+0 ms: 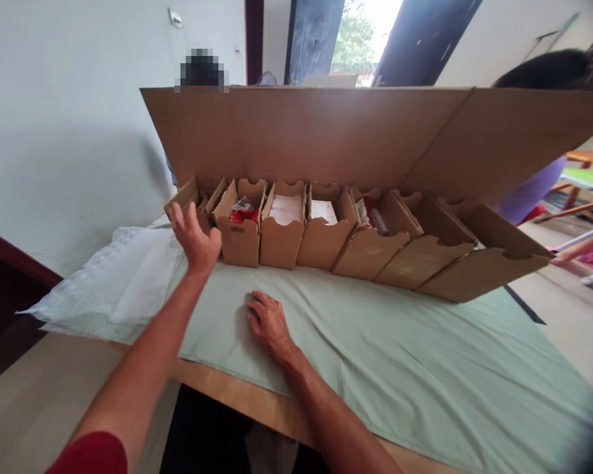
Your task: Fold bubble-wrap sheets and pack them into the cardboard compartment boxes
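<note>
A row of several brown cardboard bins [281, 240] stands on the pale green cloth [405, 368], backed by a tall cardboard flap [296, 131]. My left hand [194, 238] is raised at the leftmost bin [190, 197], fingers apart, holding nothing. My right hand [268, 324] rests on the cloth in front of the bins, fingers curled down against the fabric with nothing visible in them. Some bins hold red and white items [244, 212].
A clear plastic sheet [113, 276] lies at the table's left end. The wooden table edge [247, 401] runs below the cloth. Another person's arm [580, 249] reaches in at the right; a person sits behind the flap. A wall is on the left.
</note>
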`<state>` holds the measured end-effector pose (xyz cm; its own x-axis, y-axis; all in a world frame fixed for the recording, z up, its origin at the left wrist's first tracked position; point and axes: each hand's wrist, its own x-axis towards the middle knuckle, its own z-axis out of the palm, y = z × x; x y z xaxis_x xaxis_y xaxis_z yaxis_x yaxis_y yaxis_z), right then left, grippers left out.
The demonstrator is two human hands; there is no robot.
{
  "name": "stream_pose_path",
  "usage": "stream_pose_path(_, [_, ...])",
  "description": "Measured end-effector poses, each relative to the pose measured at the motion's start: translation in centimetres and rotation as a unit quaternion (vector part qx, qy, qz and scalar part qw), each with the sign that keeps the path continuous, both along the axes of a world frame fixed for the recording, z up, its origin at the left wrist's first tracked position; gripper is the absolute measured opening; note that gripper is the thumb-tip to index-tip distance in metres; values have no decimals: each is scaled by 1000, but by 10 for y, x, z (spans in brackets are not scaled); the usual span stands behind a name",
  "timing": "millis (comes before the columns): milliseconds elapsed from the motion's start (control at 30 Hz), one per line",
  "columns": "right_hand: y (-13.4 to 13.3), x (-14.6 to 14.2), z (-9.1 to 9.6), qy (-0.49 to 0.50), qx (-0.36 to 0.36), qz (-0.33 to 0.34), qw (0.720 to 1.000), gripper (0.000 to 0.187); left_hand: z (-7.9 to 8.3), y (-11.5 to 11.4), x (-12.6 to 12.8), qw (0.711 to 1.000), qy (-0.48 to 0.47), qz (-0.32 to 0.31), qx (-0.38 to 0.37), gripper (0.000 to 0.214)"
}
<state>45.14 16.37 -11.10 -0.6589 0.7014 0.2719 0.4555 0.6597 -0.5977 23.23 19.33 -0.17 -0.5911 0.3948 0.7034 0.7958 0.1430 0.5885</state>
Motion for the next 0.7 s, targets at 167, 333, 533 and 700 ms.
stream_pose_path(167, [3, -1, 0, 4, 3, -10, 1000, 26, 46, 14, -55, 983, 71, -16, -170, 31])
stream_pose_path(333, [7, 0, -2, 24, 3, -4, 1000, 25, 49, -13, -49, 962, 127, -30, -241, 17])
stream_pose_path(533, [9, -2, 0, 32, -15, -11, 999, 27, 45, -65, -2, 972, 147, -91, -157, 17])
stream_pose_path(700, [9, -3, 3, 17, -8, -8, 1000, 26, 48, -93, 53, 966, 150, -171, -124, 18])
